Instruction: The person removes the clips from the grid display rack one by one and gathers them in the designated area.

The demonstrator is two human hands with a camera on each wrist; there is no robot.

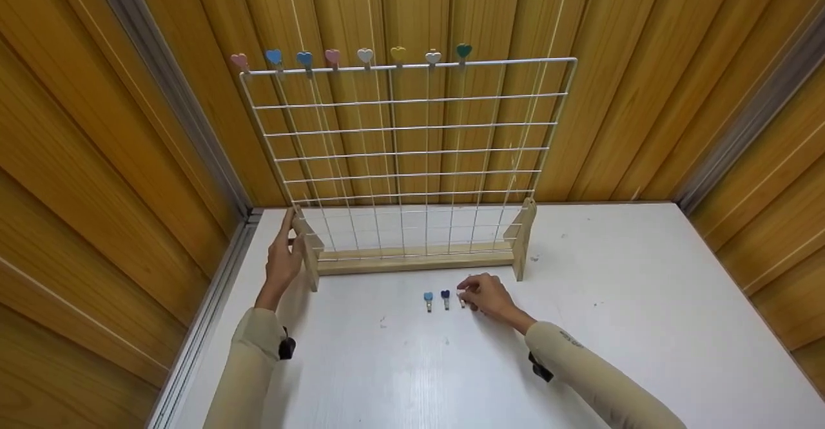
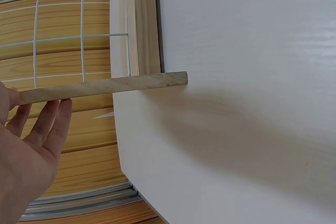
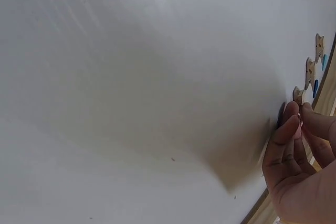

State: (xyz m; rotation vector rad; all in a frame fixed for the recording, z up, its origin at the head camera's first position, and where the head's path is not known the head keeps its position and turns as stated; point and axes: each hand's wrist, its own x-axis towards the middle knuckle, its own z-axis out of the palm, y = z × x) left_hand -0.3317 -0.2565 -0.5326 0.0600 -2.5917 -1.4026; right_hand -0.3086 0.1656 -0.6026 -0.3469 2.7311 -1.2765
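On the white table stands a white wire grid (image 1: 412,154) in a wooden stand (image 1: 412,265). My left hand (image 1: 283,258) is at the stand's left upright (image 2: 105,86), its fairly straight fingers touching the outer face and its thumb by the edge. Near the stand's front, my right hand (image 1: 491,297) pinches a small wooden clothespin (image 3: 298,96) with a pale heart, mostly hidden by the fingers. Just left of it lie a dark blue heart clothespin (image 1: 445,298) and a light blue one (image 1: 428,301). Several heart clothespins (image 1: 365,57) sit along the grid's top wire.
Wood-look panels (image 1: 644,81) close in the table (image 1: 619,326) at the back and both sides. A metal rail (image 1: 206,313) runs along the table's left edge. The grid's top bar continues right of the green heart clothespin (image 1: 463,51).
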